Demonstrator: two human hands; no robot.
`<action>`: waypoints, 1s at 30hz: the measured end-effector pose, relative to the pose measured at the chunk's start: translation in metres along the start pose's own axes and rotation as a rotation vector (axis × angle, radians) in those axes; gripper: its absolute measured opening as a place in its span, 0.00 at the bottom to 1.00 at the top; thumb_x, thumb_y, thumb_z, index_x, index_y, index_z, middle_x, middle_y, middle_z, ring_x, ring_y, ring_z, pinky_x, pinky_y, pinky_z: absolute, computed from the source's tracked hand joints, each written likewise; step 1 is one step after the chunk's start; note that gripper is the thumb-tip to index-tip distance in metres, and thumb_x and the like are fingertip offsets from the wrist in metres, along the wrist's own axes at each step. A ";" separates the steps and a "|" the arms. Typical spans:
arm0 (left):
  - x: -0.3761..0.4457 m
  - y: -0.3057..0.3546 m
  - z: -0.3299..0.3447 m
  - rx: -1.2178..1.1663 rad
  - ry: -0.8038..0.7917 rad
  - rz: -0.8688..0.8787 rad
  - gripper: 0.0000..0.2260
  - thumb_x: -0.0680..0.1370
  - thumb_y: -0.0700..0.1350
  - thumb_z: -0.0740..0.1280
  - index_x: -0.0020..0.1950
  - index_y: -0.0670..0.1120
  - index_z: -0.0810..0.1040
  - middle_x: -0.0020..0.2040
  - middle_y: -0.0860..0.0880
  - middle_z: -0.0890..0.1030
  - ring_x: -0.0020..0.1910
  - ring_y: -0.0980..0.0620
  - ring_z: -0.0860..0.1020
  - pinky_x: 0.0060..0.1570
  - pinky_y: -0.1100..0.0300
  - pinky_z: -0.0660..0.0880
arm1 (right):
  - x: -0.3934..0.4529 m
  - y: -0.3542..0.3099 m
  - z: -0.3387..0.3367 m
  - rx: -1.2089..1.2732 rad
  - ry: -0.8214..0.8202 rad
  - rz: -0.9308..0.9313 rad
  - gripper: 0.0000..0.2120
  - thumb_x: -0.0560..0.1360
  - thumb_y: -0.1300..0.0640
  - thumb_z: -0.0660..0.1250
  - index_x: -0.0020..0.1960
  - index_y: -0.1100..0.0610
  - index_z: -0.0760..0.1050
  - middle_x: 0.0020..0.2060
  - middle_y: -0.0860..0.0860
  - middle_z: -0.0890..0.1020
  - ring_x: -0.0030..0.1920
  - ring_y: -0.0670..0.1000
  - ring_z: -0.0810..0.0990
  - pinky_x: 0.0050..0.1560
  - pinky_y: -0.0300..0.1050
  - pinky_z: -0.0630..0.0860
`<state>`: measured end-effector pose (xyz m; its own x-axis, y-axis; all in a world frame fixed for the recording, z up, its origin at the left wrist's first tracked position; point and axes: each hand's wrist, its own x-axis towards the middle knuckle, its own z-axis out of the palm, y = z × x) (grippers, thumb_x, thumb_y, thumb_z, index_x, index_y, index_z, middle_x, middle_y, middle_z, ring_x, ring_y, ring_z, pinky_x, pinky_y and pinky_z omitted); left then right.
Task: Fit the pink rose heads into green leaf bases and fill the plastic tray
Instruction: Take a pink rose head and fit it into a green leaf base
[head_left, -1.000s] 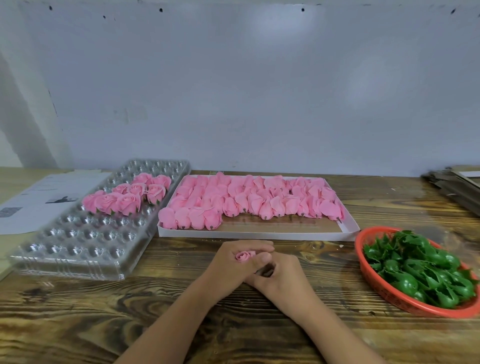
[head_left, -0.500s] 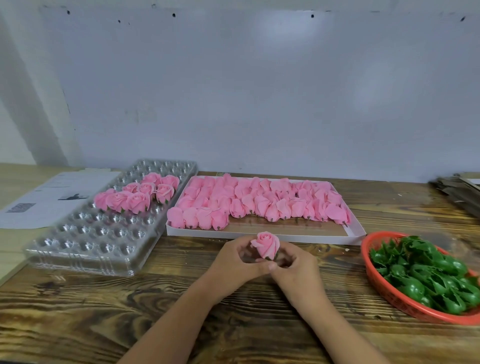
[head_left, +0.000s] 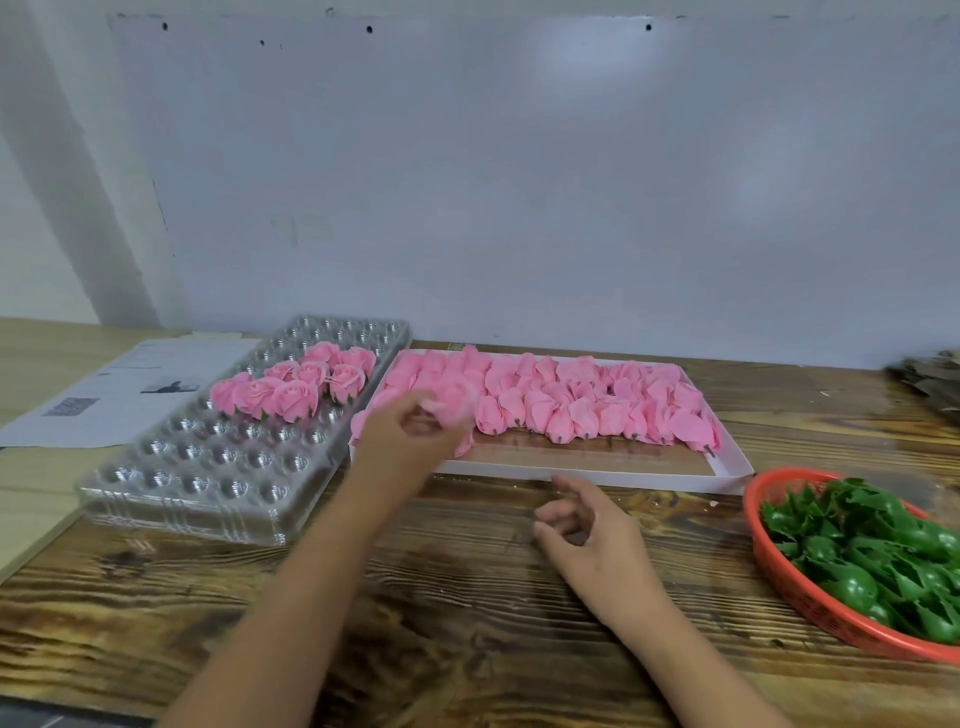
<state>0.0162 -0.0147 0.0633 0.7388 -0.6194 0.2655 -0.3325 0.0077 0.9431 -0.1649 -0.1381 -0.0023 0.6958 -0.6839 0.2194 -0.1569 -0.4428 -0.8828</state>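
My left hand (head_left: 410, 434) holds a pink rose head (head_left: 451, 402), blurred by motion, raised over the left end of the white box (head_left: 597, 475) of loose rose heads (head_left: 582, 402). It is just right of the clear plastic tray (head_left: 208, 467), where several finished roses (head_left: 296, 387) stand in the far cups. My right hand (head_left: 584, 525) hovers over the wooden table with loosely curled fingers and holds nothing. The red basket (head_left: 789, 592) of green leaf bases (head_left: 872, 551) sits at the right.
Printed paper sheets (head_left: 119, 389) lie on the table left of the tray. A dark stack of material (head_left: 930, 379) sits at the far right edge. A pale wall rises directly behind the table.
The two hands have parted. My left hand has carried the rose up and left, from the table's middle toward the tray. My right hand has let go and stayed low.
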 end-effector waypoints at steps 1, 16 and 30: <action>0.010 0.004 -0.014 0.012 0.083 0.002 0.08 0.73 0.49 0.78 0.47 0.59 0.80 0.41 0.58 0.85 0.39 0.63 0.82 0.34 0.70 0.76 | 0.000 0.001 0.000 -0.007 -0.005 -0.001 0.24 0.73 0.61 0.73 0.67 0.51 0.72 0.40 0.43 0.84 0.42 0.40 0.81 0.43 0.26 0.73; 0.077 -0.061 -0.100 0.457 0.324 -0.164 0.22 0.74 0.47 0.77 0.65 0.43 0.78 0.43 0.52 0.82 0.33 0.51 0.79 0.33 0.60 0.73 | 0.006 0.011 0.001 -0.001 0.006 0.000 0.20 0.77 0.63 0.66 0.62 0.42 0.69 0.44 0.37 0.83 0.45 0.42 0.81 0.45 0.28 0.73; 0.084 -0.068 -0.104 0.702 0.259 -0.223 0.12 0.75 0.49 0.75 0.43 0.42 0.78 0.36 0.40 0.83 0.28 0.48 0.77 0.33 0.57 0.76 | 0.004 0.010 0.000 -0.013 0.001 -0.004 0.20 0.77 0.63 0.65 0.61 0.41 0.69 0.45 0.36 0.82 0.44 0.41 0.80 0.45 0.28 0.72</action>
<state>0.1618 0.0148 0.0418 0.9162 -0.3446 0.2045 -0.3897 -0.6475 0.6549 -0.1639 -0.1451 -0.0100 0.6959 -0.6826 0.2231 -0.1632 -0.4528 -0.8765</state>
